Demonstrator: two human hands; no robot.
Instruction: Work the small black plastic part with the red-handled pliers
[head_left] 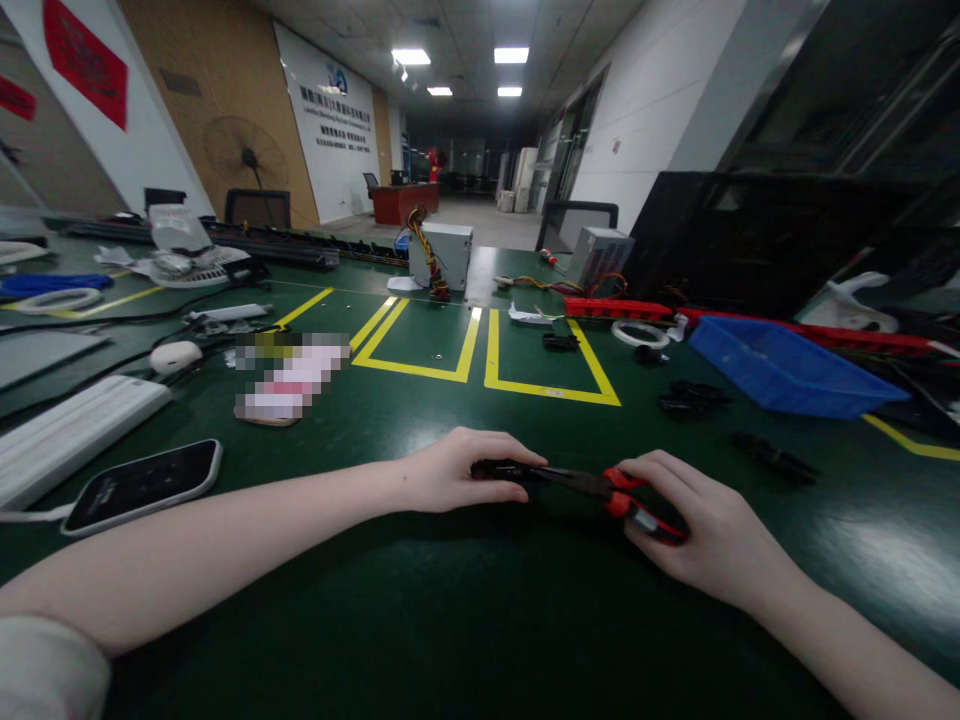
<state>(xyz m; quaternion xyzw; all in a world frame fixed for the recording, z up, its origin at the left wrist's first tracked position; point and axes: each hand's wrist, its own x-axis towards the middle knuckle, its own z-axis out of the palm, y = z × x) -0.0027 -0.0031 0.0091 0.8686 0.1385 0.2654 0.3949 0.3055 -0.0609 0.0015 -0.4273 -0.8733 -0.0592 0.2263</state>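
Note:
Over the green tabletop, my left hand is closed on a small black part that looks like a plastic connector; the fingers cover some of it. My right hand wraps round the red and black handles of a pair of long-nose pliers. The jaws point left and meet the black part at its right end. Whether they grip it or only touch it, I cannot tell. Similar dark parts lie on the table to the right, and another small black piece lies inside a yellow taped outline.
Right of the yellow tape outlines stands a blue tray. Two metal boxes with cables are at the back. On the left lie a partly blurred-out phone, a black-screened device and a white power strip.

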